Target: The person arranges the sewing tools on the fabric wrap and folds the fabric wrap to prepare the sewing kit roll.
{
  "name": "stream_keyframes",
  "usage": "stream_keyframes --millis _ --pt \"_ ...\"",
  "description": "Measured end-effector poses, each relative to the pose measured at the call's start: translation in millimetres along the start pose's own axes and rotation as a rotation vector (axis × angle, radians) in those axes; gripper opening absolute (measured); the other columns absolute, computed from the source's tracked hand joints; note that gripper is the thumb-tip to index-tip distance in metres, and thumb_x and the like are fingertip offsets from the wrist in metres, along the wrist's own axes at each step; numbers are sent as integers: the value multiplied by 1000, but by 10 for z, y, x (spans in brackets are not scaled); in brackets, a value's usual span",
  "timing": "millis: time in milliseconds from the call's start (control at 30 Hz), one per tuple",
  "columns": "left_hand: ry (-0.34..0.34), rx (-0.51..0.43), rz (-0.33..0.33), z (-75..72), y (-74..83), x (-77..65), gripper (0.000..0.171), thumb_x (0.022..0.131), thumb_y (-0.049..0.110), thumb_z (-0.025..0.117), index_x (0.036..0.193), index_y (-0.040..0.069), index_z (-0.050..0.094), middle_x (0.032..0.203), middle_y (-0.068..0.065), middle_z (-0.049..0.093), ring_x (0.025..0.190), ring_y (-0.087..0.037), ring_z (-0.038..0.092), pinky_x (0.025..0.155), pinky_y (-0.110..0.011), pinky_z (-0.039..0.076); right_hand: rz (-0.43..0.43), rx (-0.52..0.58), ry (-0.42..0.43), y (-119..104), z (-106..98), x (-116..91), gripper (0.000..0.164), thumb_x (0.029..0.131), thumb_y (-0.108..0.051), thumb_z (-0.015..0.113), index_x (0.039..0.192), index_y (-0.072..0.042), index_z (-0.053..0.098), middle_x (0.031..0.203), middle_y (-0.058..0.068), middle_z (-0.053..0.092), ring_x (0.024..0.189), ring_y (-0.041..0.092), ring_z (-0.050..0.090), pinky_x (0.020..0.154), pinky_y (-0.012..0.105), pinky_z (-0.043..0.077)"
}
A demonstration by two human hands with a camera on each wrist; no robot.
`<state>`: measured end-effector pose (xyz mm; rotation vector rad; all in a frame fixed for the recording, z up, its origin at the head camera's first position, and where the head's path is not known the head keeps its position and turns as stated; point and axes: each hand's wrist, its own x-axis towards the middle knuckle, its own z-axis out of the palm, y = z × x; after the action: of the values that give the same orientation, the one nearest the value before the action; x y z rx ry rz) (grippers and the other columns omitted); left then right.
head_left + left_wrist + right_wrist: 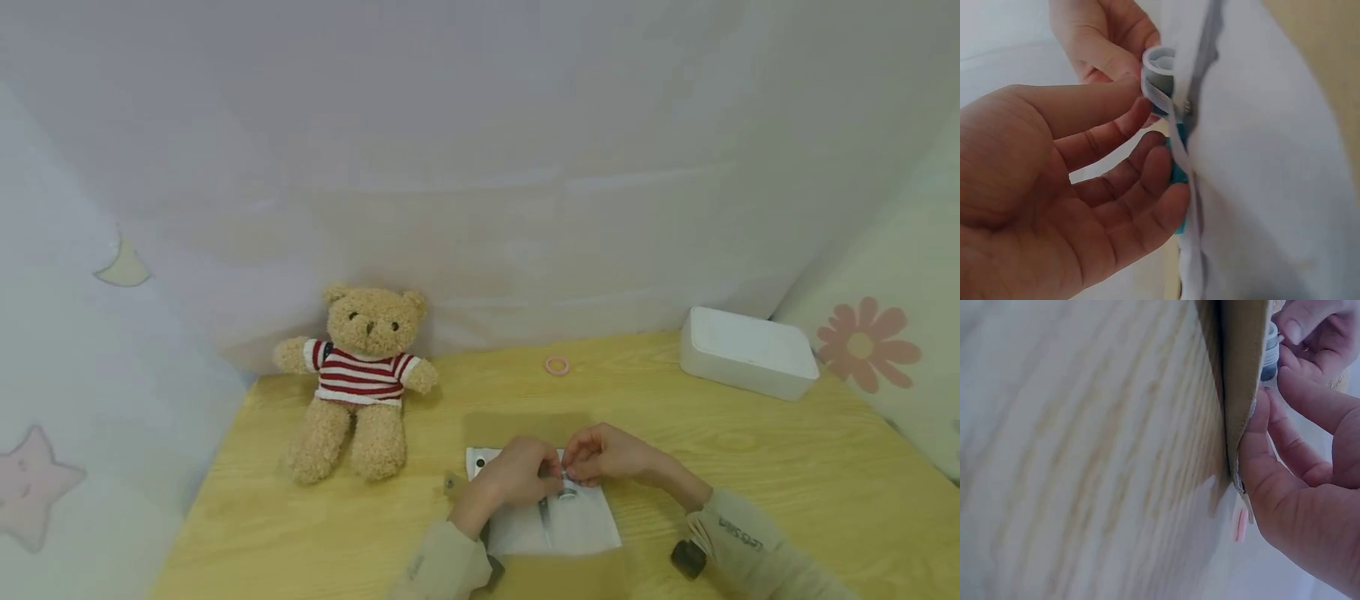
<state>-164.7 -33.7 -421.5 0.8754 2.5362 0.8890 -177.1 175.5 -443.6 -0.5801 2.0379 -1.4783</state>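
A flat white pouch [581, 529] with a dark stripe and a dark round dot near its corner lies before me. Over its upper part both hands meet at a small white-rimmed cylinder [1161, 65], whose body below the rim is dark. With thumb and index finger my left hand [517, 471] pinches at its near side; the other left fingers curl near the pouch's edge beside a teal strip [1179, 153]. From the opposite side, my right hand [611, 454] grips around the cylinder, fingertips close to the pouch's tan underside [1244, 375]. Fingers partly hide the cylinder.
A teddy bear [360, 379] in a striped shirt sits at the back left of the wooden table [247, 517]. Behind the pouch lies a pink ring [557, 365]. A white box [750, 354] stands at the back right, near the curtain [525, 250].
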Motion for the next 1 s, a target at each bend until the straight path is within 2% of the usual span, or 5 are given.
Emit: stream_keyframes --millis 200,333,567,767,1000 --pt "60 -98 40 -84 37 -199 12 86 7 68 98 7 65 97 -2 65 86 -12 59 72 -21 47 -39 -60 -15 -83 -5 15 21 85 -2 65 103 8 62 94 17 67 79 15 59 65 24 50" --pt "153 -128 53 -131 5 -417 18 83 -3 66 100 1 63 97 -10 66 88 -20 63 73 -23 50 -54 -129 29 -157 -60 15 21 82 -1 68 102 7 63 97 18 66 88 23 61 72 27 51" --pt "220 -277 -130 -126 -103 -956 19 81 2 70 97 2 60 84 -3 59 73 -12 58 63 -26 48 -95 -225 110 -218 -197 25 21 83 -1 68 101 8 63 97 19 66 91 25 62 73 27 51" --pt "243 -302 -169 -13 -206 -1416 14 83 4 68 95 3 61 83 1 60 74 -10 58 65 -26 49 -82 -239 194 -223 -277 40 24 82 -2 69 102 10 63 93 19 67 86 24 63 70 29 52" --pt "289 -329 -354 127 -204 -1690 20 84 13 69 100 2 62 90 -3 64 77 -16 60 68 -32 49 30 -228 306 -166 -425 83 26 84 -4 68 105 10 61 90 15 64 71 22 60 62 34 52"
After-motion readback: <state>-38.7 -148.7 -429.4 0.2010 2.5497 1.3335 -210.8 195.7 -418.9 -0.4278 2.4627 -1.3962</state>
